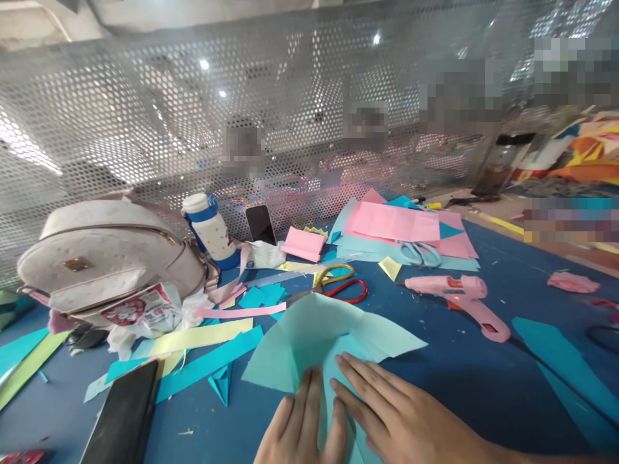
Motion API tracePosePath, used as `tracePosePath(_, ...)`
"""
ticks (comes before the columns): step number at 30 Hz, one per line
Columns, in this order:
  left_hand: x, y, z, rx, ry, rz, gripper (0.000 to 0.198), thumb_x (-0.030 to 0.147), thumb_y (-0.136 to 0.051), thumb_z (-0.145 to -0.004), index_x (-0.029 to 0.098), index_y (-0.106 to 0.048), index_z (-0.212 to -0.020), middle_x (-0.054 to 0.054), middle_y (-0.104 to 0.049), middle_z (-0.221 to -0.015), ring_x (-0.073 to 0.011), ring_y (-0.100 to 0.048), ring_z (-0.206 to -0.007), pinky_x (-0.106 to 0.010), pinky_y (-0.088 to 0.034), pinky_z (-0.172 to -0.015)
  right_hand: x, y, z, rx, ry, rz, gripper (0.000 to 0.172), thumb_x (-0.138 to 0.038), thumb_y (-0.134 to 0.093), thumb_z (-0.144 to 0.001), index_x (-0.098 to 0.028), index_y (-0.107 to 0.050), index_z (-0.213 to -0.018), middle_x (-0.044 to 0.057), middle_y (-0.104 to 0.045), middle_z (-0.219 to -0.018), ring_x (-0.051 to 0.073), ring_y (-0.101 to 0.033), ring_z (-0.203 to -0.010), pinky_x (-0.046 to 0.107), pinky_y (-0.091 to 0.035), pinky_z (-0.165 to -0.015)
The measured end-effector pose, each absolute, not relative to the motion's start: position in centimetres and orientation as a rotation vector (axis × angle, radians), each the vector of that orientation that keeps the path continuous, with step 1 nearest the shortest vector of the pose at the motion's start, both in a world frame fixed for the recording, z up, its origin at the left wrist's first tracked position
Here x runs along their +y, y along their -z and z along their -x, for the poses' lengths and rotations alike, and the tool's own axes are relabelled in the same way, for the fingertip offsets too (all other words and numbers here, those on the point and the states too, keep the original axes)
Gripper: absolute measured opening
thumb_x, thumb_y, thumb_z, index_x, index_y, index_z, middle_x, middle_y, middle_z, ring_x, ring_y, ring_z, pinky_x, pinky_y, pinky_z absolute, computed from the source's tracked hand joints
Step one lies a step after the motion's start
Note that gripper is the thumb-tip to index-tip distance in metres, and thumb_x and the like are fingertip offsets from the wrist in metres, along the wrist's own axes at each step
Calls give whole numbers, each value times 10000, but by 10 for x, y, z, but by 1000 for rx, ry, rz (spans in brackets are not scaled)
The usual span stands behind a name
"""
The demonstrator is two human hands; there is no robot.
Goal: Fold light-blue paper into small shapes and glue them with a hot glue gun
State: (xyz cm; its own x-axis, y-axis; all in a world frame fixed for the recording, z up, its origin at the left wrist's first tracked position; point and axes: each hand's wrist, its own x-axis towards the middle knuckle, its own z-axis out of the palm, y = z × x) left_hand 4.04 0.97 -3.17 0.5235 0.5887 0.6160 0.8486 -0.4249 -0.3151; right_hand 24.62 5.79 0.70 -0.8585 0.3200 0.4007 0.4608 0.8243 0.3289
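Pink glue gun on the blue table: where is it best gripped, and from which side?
The pink glue gun lies flat on its side, nozzle seemingly to the left, handle slanting toward the near right. Probably best to grip the handle, fingers coming down from above on the near right side. The nozzle end is better avoided.

bright overhead light | glare on mesh | edges warped | background blurred
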Motion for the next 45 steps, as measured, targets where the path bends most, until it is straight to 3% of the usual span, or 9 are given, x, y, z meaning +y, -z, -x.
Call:
tracePosePath(6, 8, 26, -37, -1141, 461, 2206, 230, 228, -428, -955, 223, -603, -1104, -102, -700, -1199, -202, -639, -1149, -268, -462, -836, 58, 0, -247, -2678, 564, 563, 418, -253, -415, -955, -85, -564, -1307, 107, -575, -1355, 205, -524, -1242, 331, -456, -971)
tracePosePath(12, 3, 21, -33, -1091, 395, 2300, 545, 495, -196, -980, 189, -576, -1223, -155, -663, -1247, -246, -606, -1190, -335, -449, -879, 54, 0, -251, -2697, 557, 555, 447, -281, -423, -973, -79, -512, -1362, 119, -524, -1407, 226, -482, -1294, 351, -429, -1017)
tracePosePath(23, -7, -6, -36, -1057, 296, 2424, 526, 505, -466, -865, 157, -541, -1252, -192, -641, -1266, -304, -637, -1135, -359, -493, -888, 50, 0, -253, -2750, 409, 521, 428, -211, -426, -971, -68, -502, -1367, 139, -504, -1421, 238, -436, -1334, 383, -419, -1057)
tracePosePath(29, -9, -6, -39, -1087, 263, 2487, 560, 504, -477, -857, 158, -508, -1296, -181, -582, -1350, -294, -578, -1214, -355, -467, -951, 49, 0, -255, -2744, 400, 533, 444, -197, -425, -966, -69, -475, -1388, 142, -487, -1434, 239, -431, -1340, 384, -434, -1059)
tracePosePath(35, -6, -2, -33, -1026, 242, 2404, 625, 544, -433, -872, 121, -479, -1329, -233, -622, -1267, -324, -609, -1149, -371, -466, -896, 49, -2, -255, -2742, 410, 513, 409, -235, -436, -971, -73, -541, -1332, 133, -531, -1397, 243, -456, -1320, 385, -449, -1036)
tracePosePath(45, -17, 7, -42, -1166, 224, 2320, 568, 474, -506, -820, 159, -470, -1291, -215, -666, -1191, -329, -627, -1121, -405, -458, -914, 48, -2, -255, -2737, 408, 540, 406, -236, -390, -989, -80, -542, -1330, 129, -536, -1392, 239, -489, -1293, 386, -464, -1021)
